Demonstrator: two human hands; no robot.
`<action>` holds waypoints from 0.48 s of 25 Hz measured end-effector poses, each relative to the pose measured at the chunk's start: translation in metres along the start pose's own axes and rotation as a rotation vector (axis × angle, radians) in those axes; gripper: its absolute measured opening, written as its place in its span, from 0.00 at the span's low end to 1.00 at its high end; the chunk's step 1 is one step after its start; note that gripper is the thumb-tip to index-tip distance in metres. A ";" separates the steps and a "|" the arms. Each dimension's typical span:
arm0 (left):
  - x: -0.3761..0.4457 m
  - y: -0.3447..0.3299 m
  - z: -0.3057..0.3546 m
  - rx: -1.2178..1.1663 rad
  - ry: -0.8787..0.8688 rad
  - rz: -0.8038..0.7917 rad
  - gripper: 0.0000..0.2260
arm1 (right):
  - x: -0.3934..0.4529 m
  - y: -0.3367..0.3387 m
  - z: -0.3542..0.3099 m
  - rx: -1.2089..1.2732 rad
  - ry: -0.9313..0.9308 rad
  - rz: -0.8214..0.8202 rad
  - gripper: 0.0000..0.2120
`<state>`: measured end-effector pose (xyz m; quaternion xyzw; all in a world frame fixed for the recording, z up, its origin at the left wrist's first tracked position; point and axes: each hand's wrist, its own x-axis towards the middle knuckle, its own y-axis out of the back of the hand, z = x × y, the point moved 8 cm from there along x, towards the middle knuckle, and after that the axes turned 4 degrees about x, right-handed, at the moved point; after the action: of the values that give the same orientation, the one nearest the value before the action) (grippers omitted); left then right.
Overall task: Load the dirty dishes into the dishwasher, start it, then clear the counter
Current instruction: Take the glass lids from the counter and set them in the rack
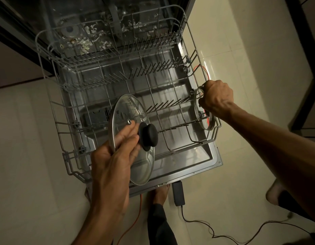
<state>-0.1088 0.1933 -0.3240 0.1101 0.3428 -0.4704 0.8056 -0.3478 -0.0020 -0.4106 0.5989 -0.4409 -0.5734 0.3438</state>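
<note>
Over the pulled-out lower rack [208, 141], a glass lid [133, 156] was held by its rim in the left hand [114, 160]. A second lid [204, 110], standing among the right-side tines, was gripped at its edge by the right hand [216, 99]. Both were judged fragile and slippery, best taken by rim or knob [147, 136].

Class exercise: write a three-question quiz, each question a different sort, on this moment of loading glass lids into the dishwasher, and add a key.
1. True or false: the left hand holds a glass lid with a black knob.
2. Where is the second lid, the one the right hand grips?
A. flat on the floor
B. on edge at the right side of the lower rack
C. in the upper rack
3. Fill in: the pale scraps of food lie on the dishwasher's ____.

Key: 1 true; 2 B; 3 inside floor, at the back.
</note>
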 end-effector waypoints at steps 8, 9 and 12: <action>0.000 -0.005 -0.001 -0.003 -0.004 -0.011 0.14 | 0.020 -0.005 -0.009 -0.015 0.005 -0.040 0.08; 0.000 -0.006 -0.001 -0.006 -0.003 -0.011 0.14 | 0.020 -0.005 -0.009 -0.010 0.015 -0.046 0.08; 0.001 -0.009 -0.001 0.000 -0.007 -0.021 0.14 | 0.013 -0.009 0.000 0.038 0.047 -0.057 0.09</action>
<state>-0.1161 0.1883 -0.3241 0.1049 0.3409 -0.4792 0.8020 -0.3471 -0.0102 -0.4240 0.6306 -0.4264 -0.5604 0.3262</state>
